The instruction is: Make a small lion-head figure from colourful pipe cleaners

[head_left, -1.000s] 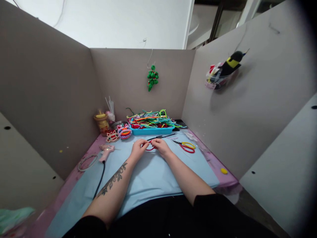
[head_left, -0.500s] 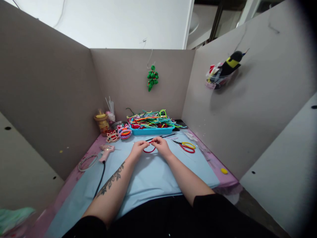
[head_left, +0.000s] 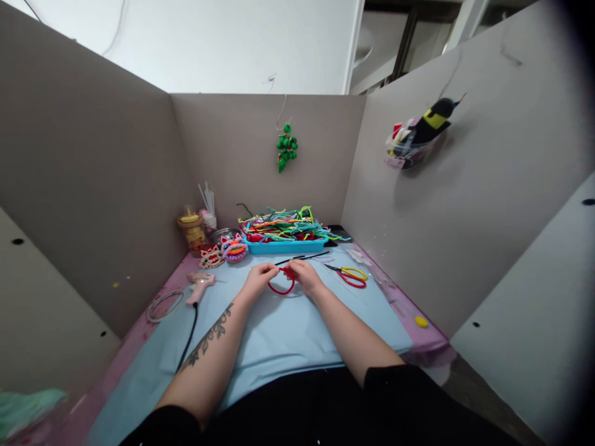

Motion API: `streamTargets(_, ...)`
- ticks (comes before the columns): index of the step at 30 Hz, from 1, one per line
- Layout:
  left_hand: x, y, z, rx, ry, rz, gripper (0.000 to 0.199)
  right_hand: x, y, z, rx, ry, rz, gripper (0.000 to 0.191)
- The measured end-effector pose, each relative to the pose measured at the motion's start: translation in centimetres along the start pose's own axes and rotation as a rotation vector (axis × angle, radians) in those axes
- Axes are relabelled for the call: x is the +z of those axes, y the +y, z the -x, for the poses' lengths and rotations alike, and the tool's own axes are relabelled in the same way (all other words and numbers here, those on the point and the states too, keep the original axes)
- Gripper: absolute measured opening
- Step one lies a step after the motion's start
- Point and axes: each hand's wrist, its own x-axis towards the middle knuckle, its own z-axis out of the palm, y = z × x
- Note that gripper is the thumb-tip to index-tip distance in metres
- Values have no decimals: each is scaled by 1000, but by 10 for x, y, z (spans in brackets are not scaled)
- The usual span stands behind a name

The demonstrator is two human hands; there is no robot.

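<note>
A red pipe cleaner [head_left: 281, 293] is bent into a loop that hangs between my two hands over the blue cloth. My left hand [head_left: 261, 277] pinches it at the loop's upper left. On the other side my right hand [head_left: 303, 274] has its fingers closed on the red piece near the top right. Just behind the hands lie thin black sticks [head_left: 316, 254]. Scissors with red and yellow handles [head_left: 352, 277] rest to the right of my right hand.
A blue tray [head_left: 288, 246] heaped with colourful pipe cleaners stands at the back. Left are a pink glue gun [head_left: 201, 287] with its cord, braided ornaments [head_left: 234, 249] and a lidded cup [head_left: 193, 232]. A yellow disc [head_left: 421, 322] lies at right. Grey panels surround the table.
The red loop hangs lower and looks larger between my hands. My right hand has turned a little, and more red shows at its fingertips.
</note>
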Motion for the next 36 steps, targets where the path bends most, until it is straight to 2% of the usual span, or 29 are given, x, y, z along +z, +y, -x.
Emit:
streamTargets(2,-1,-2,-1,81,-19,-107,27,-3,0,-1,98,-37,-71,29)
streamTargets(8,0,-8,-1,225,6,-271,24,-8,-3,5,259,-199,-151,30)
streamTargets(15,0,0,3,279,-1,-342,23,-7,-3,7,278,-222,-92,30)
streamTargets(20,0,3,3,151,17,-256,21,-5,-1,4,105,-175,153,24)
streamTargets(25,3,-4,2,-47,68,-138,19,-6,0,5,-234,-123,683,13)
streamTargets(28,4,-10,1,-105,102,-128,21,-2,-2,7,-430,-102,1020,13)
streamTargets(32,4,-14,-1,-162,135,-125,23,8,-3,8,-499,-67,1292,13)
streamTargets(36,1,-13,-2,-144,144,-120,25,11,0,10,-537,-20,1263,14)
